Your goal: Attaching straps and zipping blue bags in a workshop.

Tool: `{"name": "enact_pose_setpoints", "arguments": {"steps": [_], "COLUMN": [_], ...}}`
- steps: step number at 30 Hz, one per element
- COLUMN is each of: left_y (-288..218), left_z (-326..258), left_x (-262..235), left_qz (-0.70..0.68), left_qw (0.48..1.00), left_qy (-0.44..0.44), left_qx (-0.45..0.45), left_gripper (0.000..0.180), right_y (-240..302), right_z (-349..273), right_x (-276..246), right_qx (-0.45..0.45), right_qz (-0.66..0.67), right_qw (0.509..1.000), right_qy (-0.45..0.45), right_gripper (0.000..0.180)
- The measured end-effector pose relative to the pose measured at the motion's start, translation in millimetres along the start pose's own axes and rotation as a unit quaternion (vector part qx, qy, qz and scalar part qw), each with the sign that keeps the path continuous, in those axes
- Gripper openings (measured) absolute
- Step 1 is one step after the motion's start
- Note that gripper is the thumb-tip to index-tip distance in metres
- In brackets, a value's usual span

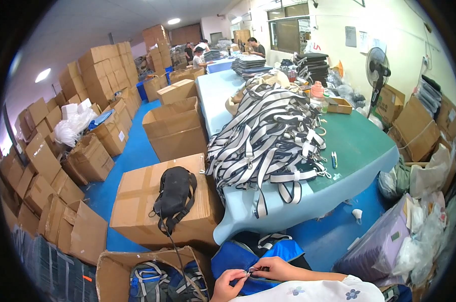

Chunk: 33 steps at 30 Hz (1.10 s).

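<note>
My left hand (229, 283) and my right hand (274, 268) meet at the bottom middle, both pinching a small dark part, likely a zipper pull, of a blue bag (248, 254) on my lap. A black-and-white strap (271, 237) lies on the bag's top. My right forearm (318, 289) wears a white flowered sleeve. Just beyond the bag is the front edge of a long table (359, 146) piled with several black-and-white striped straps (271, 136).
A black bag (175, 194) lies on a closed cardboard box (137, 201) to the left. An open box (112, 267) holds blue-grey bags (162, 282). Cardboard boxes (97, 75) line the left side. A fan (378, 70) stands right. People (200, 53) work far back.
</note>
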<state>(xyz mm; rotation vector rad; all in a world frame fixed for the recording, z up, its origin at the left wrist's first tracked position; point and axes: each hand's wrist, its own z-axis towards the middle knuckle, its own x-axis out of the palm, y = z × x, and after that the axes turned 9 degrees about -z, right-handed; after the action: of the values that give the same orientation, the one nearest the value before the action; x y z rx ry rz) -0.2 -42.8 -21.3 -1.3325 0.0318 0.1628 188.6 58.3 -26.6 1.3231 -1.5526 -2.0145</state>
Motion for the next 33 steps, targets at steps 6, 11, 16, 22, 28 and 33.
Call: {"name": "enact_pose_setpoints", "arguments": {"steps": [6,11,16,22,28,33], "left_y": [4.5,1.0,-2.5,0.4,9.0,5.1], "left_z": [6.6,6.0,6.7,11.7,24.0,25.4], "left_x": [7.3,16.1,18.8,17.6,17.3,18.3], "left_qz": [-0.042,0.053,0.165,0.162,0.076,0.071], "left_qw": [0.998,0.999,0.984,0.984,0.996,0.997], "left_qy": [0.002,0.007,0.019,0.007,0.009,-0.002], "left_qx": [-0.052,-0.006,0.07,0.078,0.035,0.028], "left_gripper": [0.029,0.029,0.03,0.036,0.044,0.04], "right_y": [-9.7,-1.5,4.3,3.0,-4.5,-2.2], "right_z": [-11.5,-20.7,-22.3,-16.0,-2.0,2.7], "right_x": [5.9,6.3,6.2,7.4,3.5,2.4], "right_qx": [-0.032,-0.045,0.011,-0.103,-0.108,-0.128], "right_qz": [-0.016,-0.077,-0.07,-0.137,-0.207,-0.23], "right_qw": [0.997,0.995,0.992,0.972,0.941,0.921], "right_qy": [-0.071,-0.054,-0.106,-0.159,-0.245,-0.288], "right_gripper": [0.027,0.031,0.031,0.025,0.025,0.027]}}
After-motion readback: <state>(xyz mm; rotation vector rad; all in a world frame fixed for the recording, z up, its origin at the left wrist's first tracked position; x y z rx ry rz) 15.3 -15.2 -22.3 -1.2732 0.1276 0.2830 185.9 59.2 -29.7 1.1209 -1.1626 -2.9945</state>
